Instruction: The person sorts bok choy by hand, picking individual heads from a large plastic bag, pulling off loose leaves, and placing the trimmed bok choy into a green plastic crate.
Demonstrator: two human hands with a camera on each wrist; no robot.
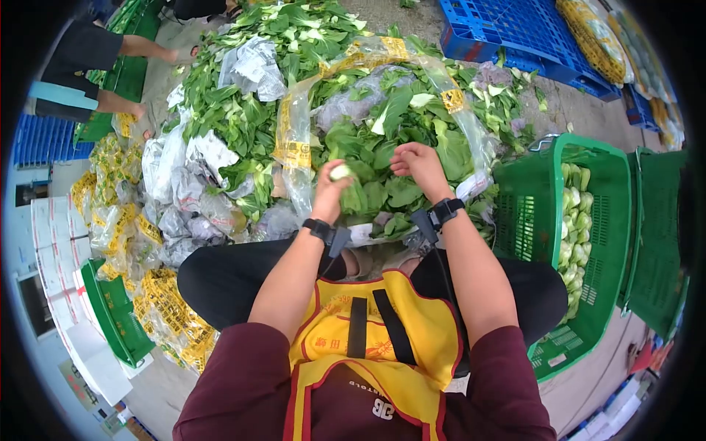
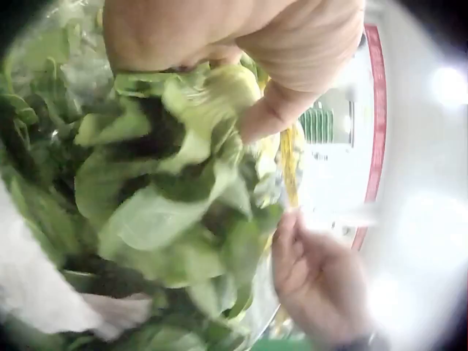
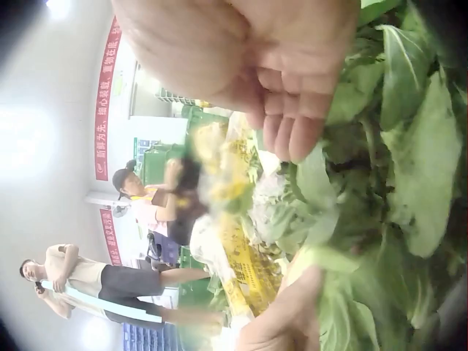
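My left hand grips a bok choy by its pale base, and its leaves hang down toward the pile. The left wrist view shows the same bok choy from close up, leaves spread below the fingers. To its right, my right hand is held over the greens with loosely bent fingers and nothing in them. Beneath both hands lies a clear plastic bag with yellow print, its mouth spread around many loose leaves. In the right wrist view, my right hand shows its palm.
On the right stands a green crate with trimmed bok choy inside. Blue pallets lie at the back right. Heaped leaves and crumpled plastic bags cover the left side. A person stands beyond the pile.
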